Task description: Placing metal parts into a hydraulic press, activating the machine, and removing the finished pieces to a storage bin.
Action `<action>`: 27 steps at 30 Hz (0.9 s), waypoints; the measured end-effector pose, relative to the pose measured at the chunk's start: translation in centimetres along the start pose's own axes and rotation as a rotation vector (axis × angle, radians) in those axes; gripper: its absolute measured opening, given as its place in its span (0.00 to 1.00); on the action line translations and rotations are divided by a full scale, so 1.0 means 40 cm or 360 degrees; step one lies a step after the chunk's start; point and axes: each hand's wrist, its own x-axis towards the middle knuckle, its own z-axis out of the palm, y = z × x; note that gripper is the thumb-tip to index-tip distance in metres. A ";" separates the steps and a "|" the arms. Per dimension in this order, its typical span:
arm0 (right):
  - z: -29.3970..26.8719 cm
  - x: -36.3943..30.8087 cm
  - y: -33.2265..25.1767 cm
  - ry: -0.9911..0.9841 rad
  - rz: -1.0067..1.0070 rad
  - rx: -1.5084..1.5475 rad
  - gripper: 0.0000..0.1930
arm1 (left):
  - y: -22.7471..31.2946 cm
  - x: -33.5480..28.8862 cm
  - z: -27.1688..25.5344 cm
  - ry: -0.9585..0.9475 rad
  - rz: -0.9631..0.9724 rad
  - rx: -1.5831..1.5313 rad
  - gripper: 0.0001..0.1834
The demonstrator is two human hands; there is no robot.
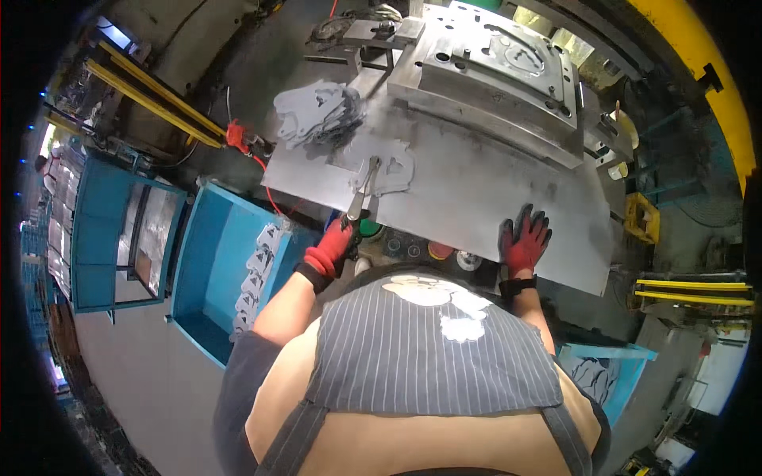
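Note:
My left hand (330, 247), in a red glove with dark fingers, is closed around the near end of a long, slim metal hand tool (363, 193) at the table's front edge. The tool's far tip reaches over a flat grey cut metal plate (393, 170) lying on the steel table (476, 194). I cannot tell whether the tip touches the plate. Behind it lies a loose stack of similar plates (313, 115). My right hand (525, 244), gloved alike, rests on the table's front right part with its fingers spread, holding nothing.
A heavy steel die block (496, 111) stands at the back of the table. Left of me is a blue bin (208, 270) with a row of plates; another blue bin (611, 353) with plates is at lower right. Round buttons (439, 251) sit below the table's front edge.

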 end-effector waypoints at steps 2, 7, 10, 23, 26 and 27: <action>0.000 -0.007 -0.002 -0.0009 0.0023 -0.0001 0.35 | 0.209 -0.073 0.040 -0.0083 -0.0448 -0.0565 0.15; 0.009 -0.006 0.003 -0.0022 0.0015 0.0002 0.36 | 0.230 -0.072 -0.021 -0.0767 -0.0541 -0.1702 0.23; 0.009 -0.008 0.003 -0.0003 0.0025 0.0034 0.36 | 0.269 -0.069 -0.016 -0.0717 -0.0218 -0.1368 0.22; -0.017 0.000 0.004 -0.0047 0.0053 0.0046 0.36 | 0.195 0.348 0.312 0.0095 0.0371 -0.0317 0.20; -0.035 0.003 0.001 -0.0061 0.0087 0.0104 0.36 | 0.178 0.358 0.336 0.0050 0.0476 0.0064 0.25; -0.038 0.004 0.001 -0.0067 0.0085 0.0115 0.36 | 0.143 0.351 0.350 0.0262 0.0840 0.0408 0.30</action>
